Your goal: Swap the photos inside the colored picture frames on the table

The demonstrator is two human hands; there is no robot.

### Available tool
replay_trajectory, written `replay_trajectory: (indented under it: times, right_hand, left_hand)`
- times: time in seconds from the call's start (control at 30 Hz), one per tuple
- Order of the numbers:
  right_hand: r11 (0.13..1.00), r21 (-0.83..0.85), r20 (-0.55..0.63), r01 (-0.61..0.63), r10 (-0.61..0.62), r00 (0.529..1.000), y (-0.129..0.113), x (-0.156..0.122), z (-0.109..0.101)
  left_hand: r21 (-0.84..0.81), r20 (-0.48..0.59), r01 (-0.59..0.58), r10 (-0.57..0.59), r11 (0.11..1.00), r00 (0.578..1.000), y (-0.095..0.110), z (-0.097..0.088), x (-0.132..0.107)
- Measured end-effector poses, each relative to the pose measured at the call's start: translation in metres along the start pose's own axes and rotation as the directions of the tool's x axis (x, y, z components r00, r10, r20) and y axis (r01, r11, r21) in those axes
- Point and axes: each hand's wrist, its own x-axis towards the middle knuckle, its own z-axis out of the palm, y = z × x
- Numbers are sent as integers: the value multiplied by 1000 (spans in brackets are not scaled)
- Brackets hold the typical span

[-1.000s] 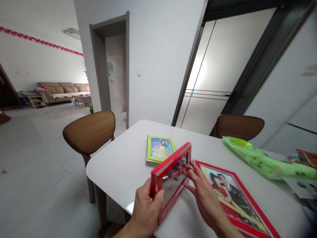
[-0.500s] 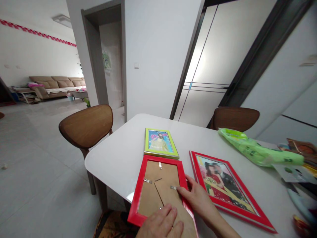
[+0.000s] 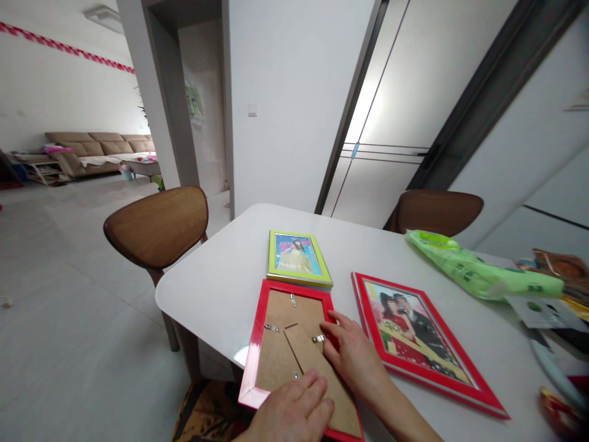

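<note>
In the head view, a red picture frame (image 3: pixel 254 344) lies face down at the table's near edge, showing its brown backing board (image 3: pixel 276 362). Metal clips hold the board around its sides, and a dark stand slit runs across it. My left hand (image 3: pixel 297 408) rests flat on the lower part of the board, fingers stretched out. With fingers spread, my right hand (image 3: pixel 352 350) touches the frame's right side, beside the right-hand metal clip (image 3: pixel 317 338). Just beyond stands no gap before a yellow-green framed picture (image 3: pixel 297 255), lying face up against the red frame's top edge.
Another red framed picture (image 3: pixel 416 341) lies face up on the white table (image 3: pixel 211 288), right of my hands. Farther right are a green plastic bag (image 3: pixel 488 276) and assorted items. Wooden chairs stand at the left (image 3: pixel 161 224) and far right (image 3: pixel 439 212).
My right hand has shifted from gripping the frame's right edge to lying over it, fingers spread near the clip. My left hand stays on the board. The view has tilted slightly down.
</note>
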Motion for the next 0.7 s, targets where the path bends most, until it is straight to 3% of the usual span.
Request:
replay_trajectory:
  times: [0.17,0.27,0.33,0.43,0.5,0.57,0.7]
  right_hand:
    - [999,-47,4,-20,20,1000,-3,4,-2]
    - [998,-57,-37,12,-14,999,-2,1,-2]
    - [998,-30,-81,57,-59,995,-6,-3,-2]
    - [985,83,-64,152,-147,987,-22,-4,0]
    - [967,157,-5,202,-204,979,-39,1,2]
    - [957,177,44,229,-240,970,-57,9,6]
    - [964,137,69,226,-237,969,-77,27,19]
  left_hand:
    - [-96,76,19,-12,995,997,-1,-6,3]
    - [-234,134,66,-35,970,990,-6,-25,2]
    - [-276,168,185,-142,943,976,-15,-42,-1]
    - [-221,157,450,-424,865,892,-35,-58,-7]
    - [-200,132,566,-550,800,824,-48,-58,-9]
    - [-219,123,608,-597,763,793,-57,-52,-10]
    - [-270,138,624,-612,734,779,-60,-42,-10]
